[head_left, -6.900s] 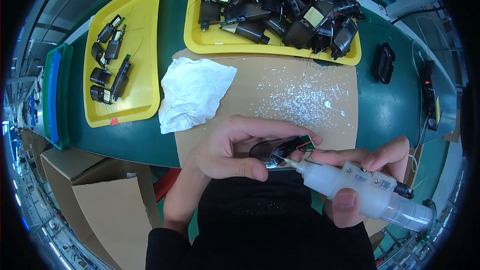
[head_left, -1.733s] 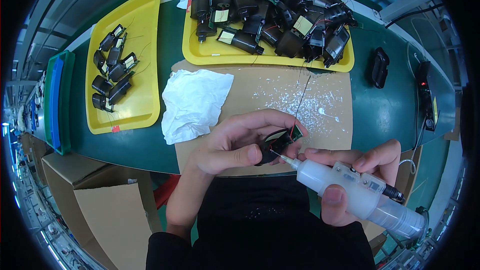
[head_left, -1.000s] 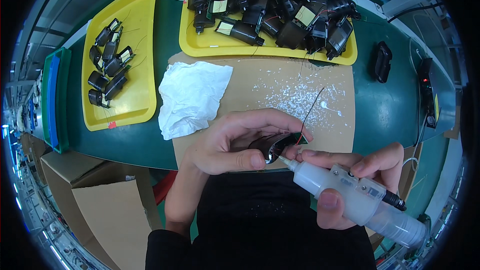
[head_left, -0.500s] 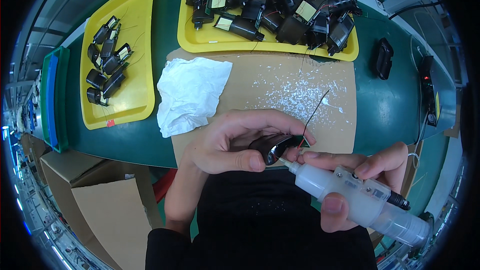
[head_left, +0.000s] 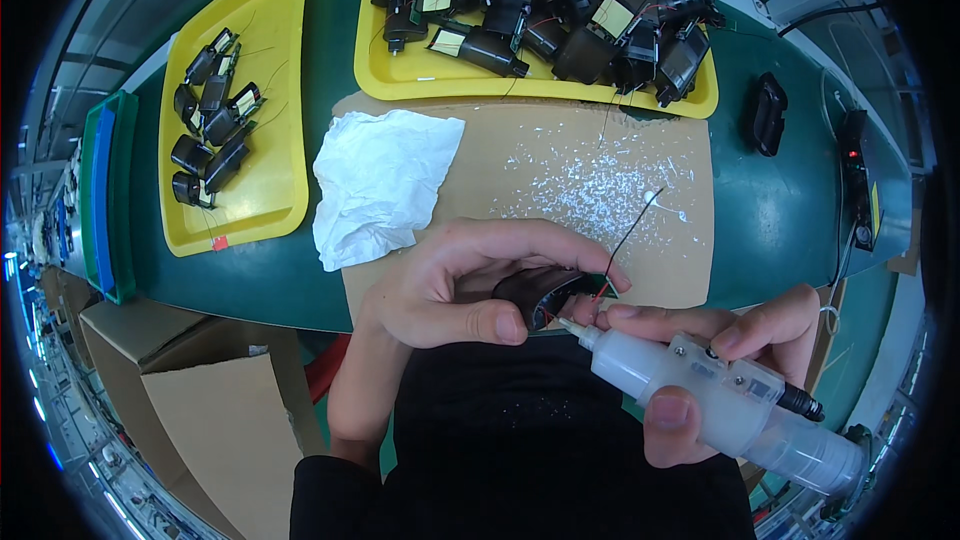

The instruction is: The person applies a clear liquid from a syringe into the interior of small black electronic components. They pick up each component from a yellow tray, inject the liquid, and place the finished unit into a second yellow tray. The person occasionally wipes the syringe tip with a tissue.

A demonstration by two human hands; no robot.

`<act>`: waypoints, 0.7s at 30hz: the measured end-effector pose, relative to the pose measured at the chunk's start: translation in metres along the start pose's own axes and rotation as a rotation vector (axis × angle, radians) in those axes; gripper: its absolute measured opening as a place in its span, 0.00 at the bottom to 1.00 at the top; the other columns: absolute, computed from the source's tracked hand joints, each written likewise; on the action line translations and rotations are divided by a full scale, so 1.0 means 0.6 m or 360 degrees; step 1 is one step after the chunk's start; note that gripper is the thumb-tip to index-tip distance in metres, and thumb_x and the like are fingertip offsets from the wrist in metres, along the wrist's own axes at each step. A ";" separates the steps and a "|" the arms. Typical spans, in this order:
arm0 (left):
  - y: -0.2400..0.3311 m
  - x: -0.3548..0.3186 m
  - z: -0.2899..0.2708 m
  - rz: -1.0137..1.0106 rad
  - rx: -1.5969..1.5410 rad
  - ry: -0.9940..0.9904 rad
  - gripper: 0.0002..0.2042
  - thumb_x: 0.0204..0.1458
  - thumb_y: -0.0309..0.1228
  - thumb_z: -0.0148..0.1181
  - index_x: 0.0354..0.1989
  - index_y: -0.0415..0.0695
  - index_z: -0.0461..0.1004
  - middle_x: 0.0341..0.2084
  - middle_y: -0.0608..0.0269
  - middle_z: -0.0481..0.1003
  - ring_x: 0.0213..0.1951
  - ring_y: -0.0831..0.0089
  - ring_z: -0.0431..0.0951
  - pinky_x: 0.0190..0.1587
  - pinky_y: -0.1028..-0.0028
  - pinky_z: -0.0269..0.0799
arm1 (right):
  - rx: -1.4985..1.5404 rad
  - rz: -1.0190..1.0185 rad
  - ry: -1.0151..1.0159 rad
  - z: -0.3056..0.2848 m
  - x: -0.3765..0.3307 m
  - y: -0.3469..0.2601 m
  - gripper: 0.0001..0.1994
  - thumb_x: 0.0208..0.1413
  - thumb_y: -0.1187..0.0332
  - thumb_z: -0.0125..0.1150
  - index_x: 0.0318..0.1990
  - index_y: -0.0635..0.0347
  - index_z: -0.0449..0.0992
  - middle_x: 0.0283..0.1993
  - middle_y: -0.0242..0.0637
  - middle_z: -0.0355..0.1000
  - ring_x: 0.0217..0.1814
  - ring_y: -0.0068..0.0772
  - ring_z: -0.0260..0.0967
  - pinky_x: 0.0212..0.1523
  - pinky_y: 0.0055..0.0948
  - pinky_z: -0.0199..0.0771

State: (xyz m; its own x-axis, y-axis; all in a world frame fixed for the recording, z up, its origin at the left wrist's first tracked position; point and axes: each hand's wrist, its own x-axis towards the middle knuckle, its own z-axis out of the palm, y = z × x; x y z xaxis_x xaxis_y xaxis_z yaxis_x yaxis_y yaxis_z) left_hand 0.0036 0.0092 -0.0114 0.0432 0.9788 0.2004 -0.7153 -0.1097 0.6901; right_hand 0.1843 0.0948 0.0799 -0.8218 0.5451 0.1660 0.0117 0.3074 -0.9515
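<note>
My left hand point(head_left: 470, 280) grips a small black motor part point(head_left: 535, 292) with thin red and black wires, one black wire point(head_left: 632, 230) sticking up to the right. My right hand point(head_left: 710, 360) holds a translucent white glue syringe point(head_left: 700, 395), its nozzle tip touching the part near my left thumb. Both hands hover over the near edge of a brown cardboard mat point(head_left: 560, 170) spotted with white glue drips.
A crumpled white tissue point(head_left: 380, 180) lies on the mat's left. A yellow tray point(head_left: 540, 25) piled with black motor parts sits at the back; another yellow tray point(head_left: 270, 140) with several parts is at left. Green table point(head_left: 790, 200), black devices at right, cardboard boxes point(head_left: 190, 410) below left.
Hands have stayed nearly still, with the syringe tip kept at the part. Compared with 6.9 s ago, the part's black wire now sticks upward.
</note>
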 end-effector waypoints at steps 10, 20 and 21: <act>0.004 -0.001 0.001 -0.0012 -0.0028 -0.0032 0.26 0.45 0.34 0.62 0.45 0.24 0.64 0.38 0.38 0.69 0.41 0.56 0.70 0.45 0.63 0.64 | -0.0021 0.0018 -0.0012 -0.001 -0.003 -0.005 0.15 0.33 0.76 0.56 0.34 0.60 0.66 0.39 0.32 0.73 0.34 0.18 0.67 0.37 0.14 0.61; 0.012 -0.001 -0.011 -0.0047 -0.0040 -0.0307 0.27 0.50 0.33 0.57 0.52 0.26 0.59 0.49 0.44 0.65 0.51 0.63 0.67 0.54 0.68 0.61 | -0.0067 0.0074 -0.0037 -0.005 -0.005 -0.013 0.15 0.31 0.76 0.55 0.34 0.59 0.69 0.39 0.26 0.74 0.32 0.11 0.65 0.36 0.10 0.57; 0.011 0.000 -0.011 -0.0042 -0.0015 -0.0314 0.27 0.50 0.33 0.58 0.52 0.26 0.60 0.49 0.44 0.66 0.51 0.63 0.67 0.54 0.68 0.62 | -0.0074 0.0081 -0.0041 -0.005 -0.005 -0.015 0.15 0.31 0.76 0.54 0.34 0.59 0.70 0.39 0.25 0.74 0.32 0.11 0.65 0.36 0.10 0.57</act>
State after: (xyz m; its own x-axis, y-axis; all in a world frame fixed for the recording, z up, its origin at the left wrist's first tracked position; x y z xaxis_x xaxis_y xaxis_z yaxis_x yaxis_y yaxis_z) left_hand -0.0060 0.0095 -0.0113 0.1971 0.9283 0.3152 -0.7188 -0.0818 0.6904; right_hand 0.1886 0.0928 0.0886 -0.8338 0.5409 0.1107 0.0796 0.3162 -0.9453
